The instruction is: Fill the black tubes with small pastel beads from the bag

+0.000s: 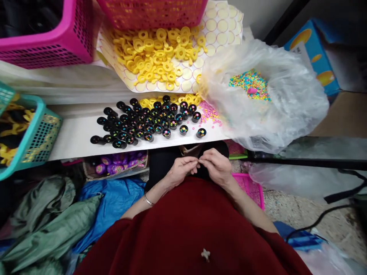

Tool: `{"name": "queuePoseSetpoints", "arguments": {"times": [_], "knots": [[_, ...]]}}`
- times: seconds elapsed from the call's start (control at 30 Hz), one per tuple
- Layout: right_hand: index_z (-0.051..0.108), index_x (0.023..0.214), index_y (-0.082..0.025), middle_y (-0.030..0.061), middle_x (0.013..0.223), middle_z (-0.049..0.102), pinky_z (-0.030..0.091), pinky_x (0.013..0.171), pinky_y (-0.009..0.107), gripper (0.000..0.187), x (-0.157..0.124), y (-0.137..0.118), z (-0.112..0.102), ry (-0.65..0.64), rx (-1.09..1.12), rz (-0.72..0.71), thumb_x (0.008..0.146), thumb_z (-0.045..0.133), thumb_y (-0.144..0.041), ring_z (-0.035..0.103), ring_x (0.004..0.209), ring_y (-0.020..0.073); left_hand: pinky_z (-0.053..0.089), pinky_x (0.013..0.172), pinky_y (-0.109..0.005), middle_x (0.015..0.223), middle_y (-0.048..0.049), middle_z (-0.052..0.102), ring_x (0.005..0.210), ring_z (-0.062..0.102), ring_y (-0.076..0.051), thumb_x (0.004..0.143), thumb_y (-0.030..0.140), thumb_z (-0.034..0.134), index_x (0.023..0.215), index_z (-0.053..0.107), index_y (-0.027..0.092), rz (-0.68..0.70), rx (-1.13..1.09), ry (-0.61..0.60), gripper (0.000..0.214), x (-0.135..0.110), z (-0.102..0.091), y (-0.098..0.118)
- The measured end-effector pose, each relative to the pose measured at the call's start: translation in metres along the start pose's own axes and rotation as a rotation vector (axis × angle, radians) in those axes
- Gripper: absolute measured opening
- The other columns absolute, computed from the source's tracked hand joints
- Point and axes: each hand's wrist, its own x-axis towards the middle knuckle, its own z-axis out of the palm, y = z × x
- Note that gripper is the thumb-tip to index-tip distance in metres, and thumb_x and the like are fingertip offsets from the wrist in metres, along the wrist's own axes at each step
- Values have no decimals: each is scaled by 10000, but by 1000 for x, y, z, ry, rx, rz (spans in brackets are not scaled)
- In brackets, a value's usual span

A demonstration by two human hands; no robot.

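Observation:
Below the front edge of the white table (77, 147), my left hand (183, 168) and my right hand (215, 164) meet with fingertips pinched together. Anything between them is too small to make out. On the table above them stand many small black cups (147, 136) holding colourful beads. Three of these, among them a black cup (201, 133), sit apart at the front right. Loose pink beads (210, 116) are scattered beside the cups. Yellow ring-shaped plastic pieces (160, 57) lie heaped behind on a sheet printed with circles (222, 25).
A clear plastic bag (292, 95) of colourful beads (249, 82) fills the right side. Pink baskets (69, 42) stand at the back, a teal basket (43, 133) at left. Under the table is a box of purple items (120, 164). A blue box (315, 57) stands far right.

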Motion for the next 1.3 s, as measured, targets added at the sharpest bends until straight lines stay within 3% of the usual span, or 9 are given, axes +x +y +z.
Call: {"name": "queuePoseSetpoints", "arguments": {"times": [0.1,0.23,0.57,0.8,0.97,1.13,1.3], "knots": [[689,803,-248,52,756,655,471,613,345,182,-9,-2,16,17,-173,-131,905,545,-200,571,666,177,410,564,-243,604,-26,619,557,531,-93,690,486,792,793,715,106,22,-125,49,401,-5,9,10],[704,813,-241,65,752,663,466,617,354,228,-13,7,22,-7,-262,-230,920,507,-197,565,665,180,420,537,-230,591,-18,624,528,520,-81,629,409,842,757,717,111,24,-185,108,348,-5,10,13],[698,842,-197,54,781,670,519,629,296,136,-14,2,24,92,-83,-120,921,595,-240,607,697,150,400,493,-200,597,-25,644,509,516,-71,591,361,863,707,728,119,68,-101,154,300,-6,11,20],[721,853,-197,67,799,680,531,655,311,176,-11,3,27,24,-98,-134,932,568,-233,621,724,165,389,504,-218,561,-14,608,512,493,-81,612,416,831,704,725,127,94,-35,194,321,-7,5,16],[698,792,-179,80,762,662,498,668,313,287,-2,-5,29,-112,-305,-190,958,464,-167,585,703,174,408,550,-229,607,1,592,559,489,-88,716,419,754,693,706,148,210,185,236,275,-9,-4,11],[685,773,-161,72,722,638,450,648,307,277,25,-20,16,-168,-451,-311,941,467,-127,560,678,174,425,589,-242,700,-19,626,602,502,-99,770,436,704,751,722,152,270,165,258,286,-7,-13,11],[704,829,-179,76,841,648,456,723,293,252,104,-23,10,-201,-336,-180,957,491,-224,584,775,170,388,563,-247,639,-13,605,568,489,-105,668,440,739,752,711,142,106,168,195,311,6,-30,-6]]}}
